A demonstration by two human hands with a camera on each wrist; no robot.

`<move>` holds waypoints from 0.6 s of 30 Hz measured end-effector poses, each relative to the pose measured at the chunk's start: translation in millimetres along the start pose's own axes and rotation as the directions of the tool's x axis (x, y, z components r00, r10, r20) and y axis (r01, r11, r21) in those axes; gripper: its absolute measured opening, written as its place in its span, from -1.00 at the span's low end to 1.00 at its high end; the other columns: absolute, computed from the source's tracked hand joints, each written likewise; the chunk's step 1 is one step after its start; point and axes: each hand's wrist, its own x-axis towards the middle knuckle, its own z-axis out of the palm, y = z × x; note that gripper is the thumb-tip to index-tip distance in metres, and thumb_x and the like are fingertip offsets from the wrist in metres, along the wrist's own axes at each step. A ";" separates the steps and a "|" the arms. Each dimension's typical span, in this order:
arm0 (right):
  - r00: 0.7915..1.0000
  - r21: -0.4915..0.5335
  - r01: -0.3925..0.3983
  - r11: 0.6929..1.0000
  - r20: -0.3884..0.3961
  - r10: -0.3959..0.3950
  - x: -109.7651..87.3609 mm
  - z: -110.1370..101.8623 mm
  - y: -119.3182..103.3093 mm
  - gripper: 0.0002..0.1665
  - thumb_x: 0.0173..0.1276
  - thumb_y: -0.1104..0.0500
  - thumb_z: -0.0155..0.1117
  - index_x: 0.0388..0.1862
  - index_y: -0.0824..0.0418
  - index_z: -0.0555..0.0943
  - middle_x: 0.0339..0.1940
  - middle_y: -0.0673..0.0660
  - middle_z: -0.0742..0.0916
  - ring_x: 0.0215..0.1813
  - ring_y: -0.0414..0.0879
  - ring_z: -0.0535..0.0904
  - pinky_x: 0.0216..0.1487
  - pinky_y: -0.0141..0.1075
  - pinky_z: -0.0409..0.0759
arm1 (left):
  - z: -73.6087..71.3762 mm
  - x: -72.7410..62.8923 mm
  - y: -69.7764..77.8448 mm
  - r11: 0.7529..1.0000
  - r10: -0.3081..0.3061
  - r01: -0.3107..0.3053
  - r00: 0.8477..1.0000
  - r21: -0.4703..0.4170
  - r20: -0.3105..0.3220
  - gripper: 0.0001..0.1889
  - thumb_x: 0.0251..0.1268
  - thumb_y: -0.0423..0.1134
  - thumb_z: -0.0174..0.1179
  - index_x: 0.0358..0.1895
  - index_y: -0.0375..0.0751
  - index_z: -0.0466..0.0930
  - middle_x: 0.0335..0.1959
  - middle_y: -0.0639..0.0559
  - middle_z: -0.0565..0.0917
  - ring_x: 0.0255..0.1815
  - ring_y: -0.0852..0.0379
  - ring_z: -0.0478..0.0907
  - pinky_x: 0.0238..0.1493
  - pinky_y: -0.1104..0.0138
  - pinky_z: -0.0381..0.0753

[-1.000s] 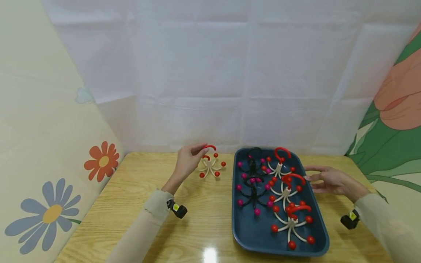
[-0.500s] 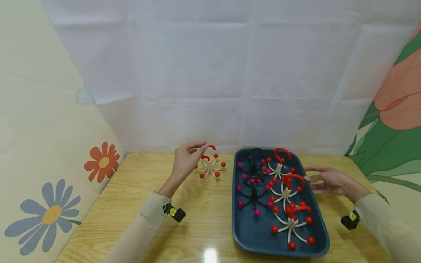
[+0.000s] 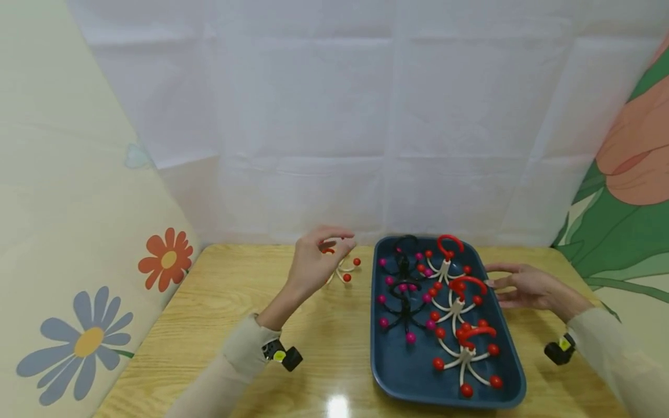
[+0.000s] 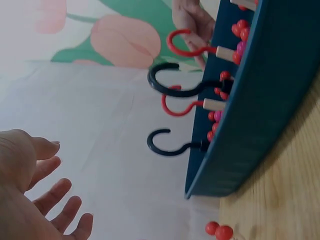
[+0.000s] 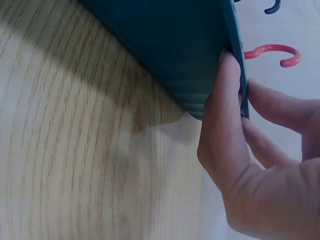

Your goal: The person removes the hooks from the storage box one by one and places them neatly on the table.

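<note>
Head view shows your left hand (image 3: 313,264) raised above the tabletop (image 3: 219,325) just left of the dark blue tray (image 3: 444,395), fingers loosely spread and gripping nothing; the left wrist view confirms the open palm. Right behind that hand a white spider-shaped toy with red ball feet (image 3: 345,270) stands on the tabletop, partly hidden by your fingers, so you cannot tell whether they touch it. Your right hand (image 3: 528,287) rests at the tray's right edge, and the right wrist view shows its thumb (image 5: 227,115) pressed against the tray wall with the fingers behind the rim, pinching it. Inside the tray lie three more white-and-red toys (image 3: 457,302) and two black ones with pink balls (image 3: 402,302).
</note>
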 end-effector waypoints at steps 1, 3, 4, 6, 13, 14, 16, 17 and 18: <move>1.000 -0.001 -0.001 1.000 0.003 0.001 -0.6 0.2 -0.2 -0.13 0.60 0.24 0.22 0.73 0.26 0.06 -0.06 0.07 0.78 -0.08 -0.04 0.79 0.00 -0.12 0.81 | 1.8 -1.5 3.6 1.000 0.003 -0.003 1.000 -0.009 0.012 -0.81 0.42 -0.20 0.41 0.02 -0.09 0.82 0.10 -0.05 0.74 0.19 -0.03 0.66 0.24 -0.03 0.71; 1.000 0.001 -0.003 1.000 0.008 0.003 -1.9 0.6 -0.7 -0.11 0.58 0.26 0.24 0.73 0.26 0.05 -0.05 0.08 0.78 -0.08 -0.04 0.79 -0.01 -0.12 0.82 | 6.1 -4.0 9.7 0.999 0.017 -0.016 0.999 -0.029 0.030 -0.81 0.41 -0.22 0.42 0.02 -0.09 0.82 0.10 -0.05 0.74 0.21 -0.02 0.65 0.24 -0.02 0.71; 1.000 0.003 -0.003 1.000 0.013 0.003 -2.4 0.5 -0.4 -0.10 0.57 0.27 0.25 0.73 0.26 0.04 -0.04 0.08 0.78 -0.07 -0.03 0.80 0.00 -0.12 0.82 | 8.9 -5.3 12.5 0.999 0.025 -0.024 0.999 -0.044 0.039 -0.81 0.40 -0.23 0.42 0.02 -0.10 0.82 0.09 -0.05 0.74 0.21 -0.01 0.65 0.24 -0.03 0.71; 1.000 0.006 -0.001 1.000 0.020 0.001 -3.5 0.2 -0.4 -0.07 0.54 0.29 0.27 0.74 0.27 0.03 -0.03 0.08 0.78 -0.06 -0.03 0.80 0.00 -0.12 0.82 | 15.4 -8.2 17.9 0.997 0.047 -0.042 0.997 -0.068 0.066 -0.82 0.40 -0.24 0.42 0.00 -0.10 0.82 0.06 -0.03 0.74 0.21 0.01 0.64 0.22 -0.02 0.72; 0.999 -0.024 0.016 1.000 0.035 -0.015 -4.6 -2.1 -1.5 -0.06 0.56 0.30 0.23 0.74 0.28 -0.02 -0.01 0.02 0.77 -0.01 -0.11 0.79 0.07 -0.10 0.80 | 43.6 -22.8 36.3 0.986 0.103 -0.071 0.972 -0.153 0.212 -0.82 0.41 -0.23 0.42 0.00 -0.11 0.81 0.10 0.00 0.70 0.22 0.04 0.63 0.18 -0.02 0.74; 0.999 -0.032 0.018 0.999 0.032 -0.017 -4.1 -2.2 -1.4 -0.08 0.57 0.30 0.22 0.74 0.28 -0.01 0.00 0.01 0.76 -0.01 -0.13 0.79 0.08 -0.10 0.80 | 47.5 -25.1 38.9 0.986 0.100 -0.064 0.966 -0.156 0.237 -0.82 0.42 -0.22 0.41 0.01 -0.09 0.81 0.12 0.00 0.70 0.22 0.05 0.63 0.18 0.01 0.75; 0.999 -0.049 0.025 0.998 0.031 -0.023 -3.2 -2.5 -0.9 -0.09 0.58 0.29 0.20 0.74 0.28 -0.01 0.02 0.00 0.76 0.00 -0.14 0.79 0.10 -0.09 0.79 | 55.2 -29.6 42.9 0.985 0.090 -0.044 0.954 -0.164 0.286 -0.81 0.44 -0.20 0.39 0.03 -0.08 0.80 0.14 0.00 0.68 0.23 0.05 0.63 0.17 0.06 0.75; 0.999 -0.055 0.028 0.998 0.033 -0.026 -2.7 -2.7 -0.4 -0.09 0.58 0.29 0.20 0.74 0.28 -0.02 0.03 0.00 0.76 0.01 -0.14 0.79 0.11 -0.09 0.79 | 58.8 -31.4 44.7 0.984 0.088 -0.036 0.947 -0.172 0.309 -0.81 0.44 -0.20 0.38 0.04 -0.08 0.80 0.14 0.00 0.68 0.22 0.05 0.63 0.16 0.10 0.76; 0.999 -0.054 0.025 0.998 0.026 -0.024 -2.6 -2.3 -0.3 -0.09 0.58 0.28 0.21 0.74 0.28 0.00 0.02 0.00 0.76 0.00 -0.14 0.80 0.10 -0.09 0.79 | 62.4 -33.0 46.4 0.984 0.088 -0.030 0.941 -0.177 0.327 -0.80 0.45 -0.20 0.38 0.05 -0.08 0.79 0.14 0.00 0.67 0.22 0.05 0.62 0.15 0.13 0.76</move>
